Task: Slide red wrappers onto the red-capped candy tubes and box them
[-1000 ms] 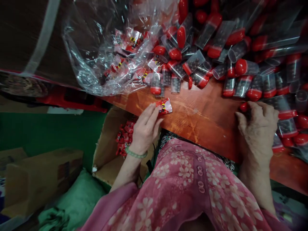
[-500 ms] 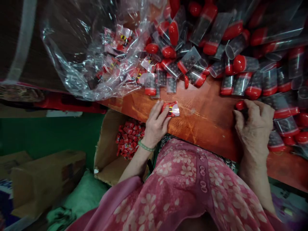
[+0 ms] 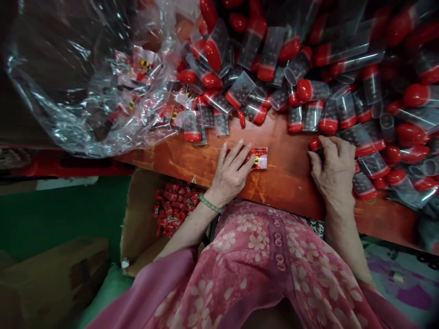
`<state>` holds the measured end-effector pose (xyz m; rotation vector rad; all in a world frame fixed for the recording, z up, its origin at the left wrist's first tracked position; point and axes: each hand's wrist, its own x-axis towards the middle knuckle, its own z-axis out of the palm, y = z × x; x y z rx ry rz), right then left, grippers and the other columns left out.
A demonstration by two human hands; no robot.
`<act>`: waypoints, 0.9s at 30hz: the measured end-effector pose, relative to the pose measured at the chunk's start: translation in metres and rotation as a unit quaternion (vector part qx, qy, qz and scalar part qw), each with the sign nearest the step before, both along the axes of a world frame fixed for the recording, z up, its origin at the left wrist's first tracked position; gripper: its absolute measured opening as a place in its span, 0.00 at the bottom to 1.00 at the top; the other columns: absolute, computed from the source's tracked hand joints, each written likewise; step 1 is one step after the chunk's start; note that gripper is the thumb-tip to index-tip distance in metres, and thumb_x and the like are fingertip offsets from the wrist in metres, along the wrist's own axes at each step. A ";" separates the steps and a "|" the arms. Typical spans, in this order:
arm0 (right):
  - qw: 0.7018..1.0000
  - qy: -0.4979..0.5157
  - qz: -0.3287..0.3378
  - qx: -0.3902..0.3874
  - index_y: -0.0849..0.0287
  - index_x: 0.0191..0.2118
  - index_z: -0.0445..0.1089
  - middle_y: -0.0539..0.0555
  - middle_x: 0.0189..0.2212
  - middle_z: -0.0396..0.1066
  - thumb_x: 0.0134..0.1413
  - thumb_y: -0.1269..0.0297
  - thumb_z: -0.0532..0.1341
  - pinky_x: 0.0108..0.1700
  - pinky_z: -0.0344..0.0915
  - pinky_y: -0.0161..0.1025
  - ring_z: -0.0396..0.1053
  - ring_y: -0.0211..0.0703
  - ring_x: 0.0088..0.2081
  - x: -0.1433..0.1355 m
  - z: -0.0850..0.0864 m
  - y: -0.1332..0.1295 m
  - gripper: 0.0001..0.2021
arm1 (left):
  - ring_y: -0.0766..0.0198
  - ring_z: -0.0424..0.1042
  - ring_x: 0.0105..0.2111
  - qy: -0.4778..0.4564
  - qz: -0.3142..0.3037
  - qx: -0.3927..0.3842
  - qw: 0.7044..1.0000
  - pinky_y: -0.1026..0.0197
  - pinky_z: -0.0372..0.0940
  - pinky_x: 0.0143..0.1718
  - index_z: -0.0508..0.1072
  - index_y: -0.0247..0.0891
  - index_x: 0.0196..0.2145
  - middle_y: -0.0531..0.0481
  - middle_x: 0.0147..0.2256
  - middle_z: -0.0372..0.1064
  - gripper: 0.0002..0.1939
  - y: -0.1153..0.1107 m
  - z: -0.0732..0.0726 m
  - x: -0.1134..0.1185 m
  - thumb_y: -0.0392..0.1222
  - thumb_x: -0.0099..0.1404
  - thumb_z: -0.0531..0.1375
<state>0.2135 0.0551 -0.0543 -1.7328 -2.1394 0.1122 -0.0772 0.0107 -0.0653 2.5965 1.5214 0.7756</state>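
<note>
A small red printed packet [image 3: 261,158] with a bee picture lies flat on the orange-brown tabletop [image 3: 284,180]. My left hand [image 3: 233,172] rests over its left end, fingers stretched out and slightly spread. To the right, the fingers of my right hand [image 3: 336,173] curl round a small tube with a red cap [image 3: 314,144]; most of that tube is hidden by the hand. Just beyond this hand lies a heap of clear red-capped tubes [image 3: 240,89] filled with dark beads.
A clear plastic bag [image 3: 78,137] at the back left has more printed packets [image 3: 146,64] in and beside it. Below the table's left edge, a cardboard box [image 3: 137,210] holds many small red pieces [image 3: 174,205]. Another cardboard box [image 3: 65,269] stands at the lower left.
My left hand has slid right along the tabletop with the packet, and its fingers are straighter. My right hand keeps its place by the heap. The whole view has shifted.
</note>
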 end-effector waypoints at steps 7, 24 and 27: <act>0.999 0.027 0.014 -0.022 0.58 0.61 0.68 0.65 0.53 0.72 0.67 0.60 0.59 0.57 0.68 0.62 0.69 0.60 0.53 -0.001 0.006 -0.003 0.20 | 0.55 0.75 0.45 -0.004 -0.006 0.034 0.999 0.52 0.73 0.45 0.78 0.36 0.48 0.39 0.48 0.79 0.10 0.004 0.007 -0.005 0.38 0.71 0.62; 0.649 0.696 -0.121 -0.282 0.52 0.44 0.77 0.49 0.35 0.80 0.54 0.47 0.71 0.30 0.76 0.34 0.78 0.39 0.31 -0.007 0.015 -0.026 0.18 | 0.65 0.69 0.28 -0.093 0.005 0.020 0.995 0.62 0.66 0.32 0.75 0.37 0.30 0.51 0.27 0.73 0.07 0.013 0.018 0.006 0.37 0.66 0.67; 0.649 0.693 -0.118 -0.292 0.52 0.46 0.76 0.49 0.36 0.79 0.55 0.46 0.70 0.27 0.75 0.32 0.79 0.38 0.31 -0.011 0.015 -0.031 0.19 | 0.65 0.70 0.29 -0.089 0.000 -0.002 0.996 0.62 0.67 0.33 0.76 0.36 0.31 0.50 0.28 0.74 0.09 0.012 0.017 0.006 0.43 0.67 0.67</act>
